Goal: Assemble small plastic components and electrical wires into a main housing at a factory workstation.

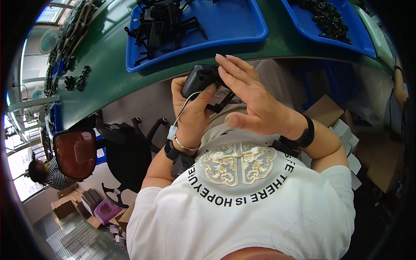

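Observation:
In front of my lap, my left hand [190, 104] is closed around a black plastic housing [200, 79] with rounded edges. A thin black arm juts from it below my fingers. Beside it, my right hand [251, 95] has its fingers stretched out together and its thumb apart; the fingertips are at the housing's right edge, and I cannot tell whether they press on it. A pale thin cord [184, 106] with a small white tag runs from near the housing toward my left wrist. The housing's underside is hidden by my left palm.
On the green table [102, 71] stands a blue tray [234, 39] with several black frames with folding arms. Another blue tray [299, 32] holds small black parts. A black chair [125, 151] stands at left, cardboard boxes [325, 110] at right. A person [56, 175] sits at far left.

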Tool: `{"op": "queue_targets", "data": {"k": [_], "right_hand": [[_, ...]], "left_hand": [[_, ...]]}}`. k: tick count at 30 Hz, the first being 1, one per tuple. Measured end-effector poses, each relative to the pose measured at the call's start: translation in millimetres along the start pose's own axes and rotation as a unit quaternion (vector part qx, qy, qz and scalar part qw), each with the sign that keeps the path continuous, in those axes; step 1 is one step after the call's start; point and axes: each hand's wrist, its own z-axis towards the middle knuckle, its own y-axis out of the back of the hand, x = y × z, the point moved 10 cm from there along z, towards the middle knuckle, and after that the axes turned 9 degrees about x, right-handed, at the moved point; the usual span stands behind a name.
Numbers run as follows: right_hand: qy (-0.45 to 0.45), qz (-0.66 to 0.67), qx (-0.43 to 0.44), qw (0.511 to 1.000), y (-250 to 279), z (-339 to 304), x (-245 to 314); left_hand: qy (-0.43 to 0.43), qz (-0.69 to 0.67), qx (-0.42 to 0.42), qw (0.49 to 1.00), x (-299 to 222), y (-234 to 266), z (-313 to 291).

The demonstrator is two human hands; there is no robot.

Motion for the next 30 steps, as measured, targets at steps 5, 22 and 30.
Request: {"op": "queue_targets", "data": {"k": [5, 22, 30], "right_hand": [[0.050, 0.094, -0.007, 0.994, 8, -1, 7], [-0.144, 0.358, 0.037, 0.922, -15, -5, -43], [-0.156, 0.400, 0.002, 0.903, -14, -9, -55]], "left_hand": [[-0.068, 0.089, -0.001, 0.994, -19, 0, -1], [0.043, -0.003, 0.026, 0.999, 11, -7, 0], [0.083, -0.036, 0.037, 0.995, 16, -14, 0]]}}
